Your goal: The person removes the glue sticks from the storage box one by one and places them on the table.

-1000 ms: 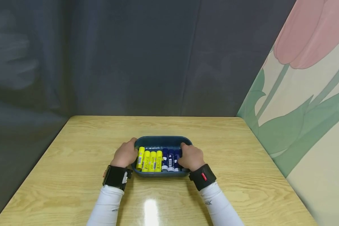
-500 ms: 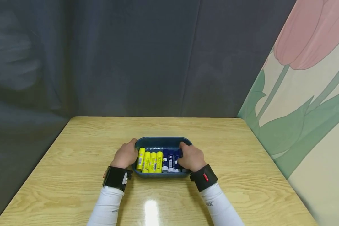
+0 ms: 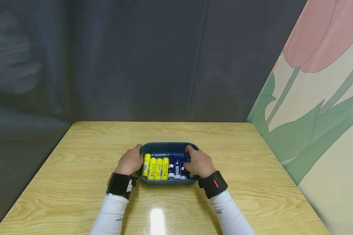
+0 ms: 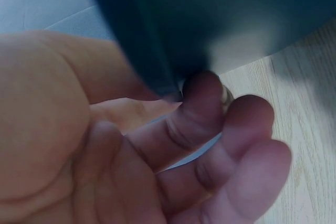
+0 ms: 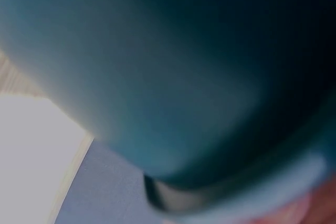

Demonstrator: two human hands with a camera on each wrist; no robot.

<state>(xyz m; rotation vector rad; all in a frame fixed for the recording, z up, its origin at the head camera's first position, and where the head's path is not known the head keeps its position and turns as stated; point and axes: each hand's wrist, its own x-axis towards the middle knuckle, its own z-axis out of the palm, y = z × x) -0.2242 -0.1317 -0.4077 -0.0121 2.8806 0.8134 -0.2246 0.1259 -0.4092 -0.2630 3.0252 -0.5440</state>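
A dark blue oval dish (image 3: pixel 168 182) holds several yellow sticks (image 3: pixel 158 169) in a row, with dark blue sticks (image 3: pixel 177 167) with white ends at their right. My left hand (image 3: pixel 129 160) grips the dish's left end; in the left wrist view its fingers (image 4: pixel 202 114) curl beneath the rim (image 4: pixel 152 72). My right hand (image 3: pixel 199 162) reaches over the right end, thumb and forefinger around a dark blue stick (image 3: pixel 187 157) partly hidden by the hand. The right wrist view shows mostly the dish's wall (image 5: pixel 157 77), with a bit of the hand at lower right.
The dish stands on a light wooden table (image 3: pixel 76 169). Behind and to the left hangs a dark grey curtain (image 3: pixel 153 62); at the right is a cloth with a tulip pattern (image 3: pixel 311 130).
The right hand's forefinger has shifted slightly up and left, and more of the dark blue stick shows between finger and thumb. The left hand and dish have hardly moved.
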